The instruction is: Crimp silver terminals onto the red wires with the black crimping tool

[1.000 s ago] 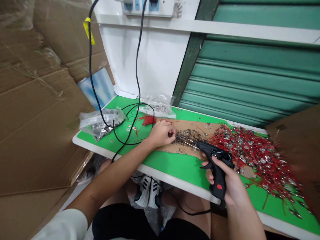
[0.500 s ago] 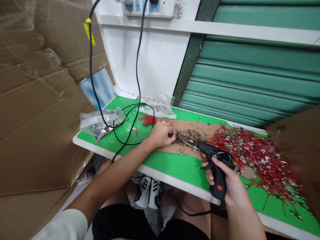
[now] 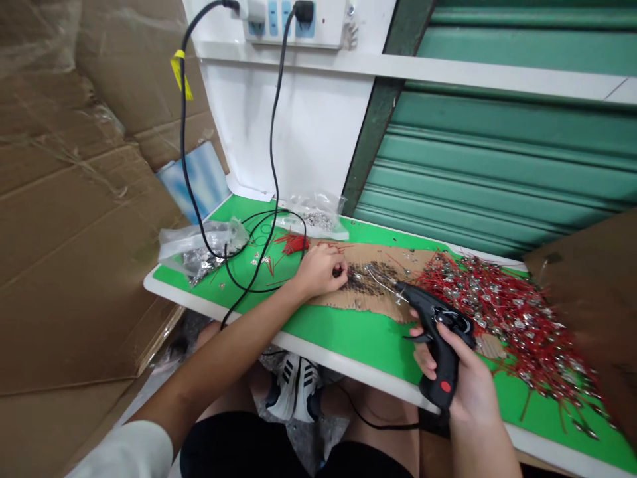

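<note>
My right hand (image 3: 468, 372) is wrapped round the handle of a black soldering gun (image 3: 440, 325), fingers near its trigger. The gun's thin metal tip and wire feed point left over a scorched strip of cardboard (image 3: 368, 302). My left hand (image 3: 323, 269) rests at the left part of this strip, thumb and fingertips pinched together; what they hold is too small to make out. A small gap separates the gun's tip from those fingertips. Just behind my left hand lies a bundle of red wires (image 3: 294, 243).
A big heap of red wires with shiny metal pieces (image 3: 502, 312) covers the right of the green table (image 3: 338, 335). Plastic bags of metal parts (image 3: 204, 242) and a looped black cable (image 3: 273, 166) lie at left. Cardboard (image 3: 74, 265) stands alongside, below a power strip (image 3: 298, 23).
The soldering gun has drawn back slightly right and down, its tip now farther from my left fingertips. My left hand stays pinched in nearly the same place. The view has tilted slightly.
</note>
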{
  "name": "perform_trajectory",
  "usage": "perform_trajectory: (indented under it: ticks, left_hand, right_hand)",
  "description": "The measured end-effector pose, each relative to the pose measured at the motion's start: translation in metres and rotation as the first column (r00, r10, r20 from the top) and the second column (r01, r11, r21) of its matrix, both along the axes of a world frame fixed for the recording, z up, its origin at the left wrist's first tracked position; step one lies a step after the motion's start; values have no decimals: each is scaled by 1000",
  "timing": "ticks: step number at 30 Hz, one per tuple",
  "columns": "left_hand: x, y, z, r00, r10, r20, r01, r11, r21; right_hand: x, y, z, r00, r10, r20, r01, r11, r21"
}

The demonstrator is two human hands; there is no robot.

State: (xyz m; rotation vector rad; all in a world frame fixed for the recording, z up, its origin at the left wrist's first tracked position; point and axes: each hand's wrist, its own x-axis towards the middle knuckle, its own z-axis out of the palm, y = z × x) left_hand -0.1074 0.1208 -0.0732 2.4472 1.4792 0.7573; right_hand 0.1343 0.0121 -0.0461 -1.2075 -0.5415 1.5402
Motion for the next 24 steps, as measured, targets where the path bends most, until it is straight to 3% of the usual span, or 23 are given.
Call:
perform_trajectory:
  ticks: [14,24]
  left_hand:
    - [1,-2,3,1000,16,-13,-16,1000,0]
    - [0,0,0,1000,23,-2,-23,1000,19]
  right_hand:
    - [6,-5,-3,992,-27,-125,37,996,84]
    - [7,-4,-4,984,-64,-169,76,995,64]
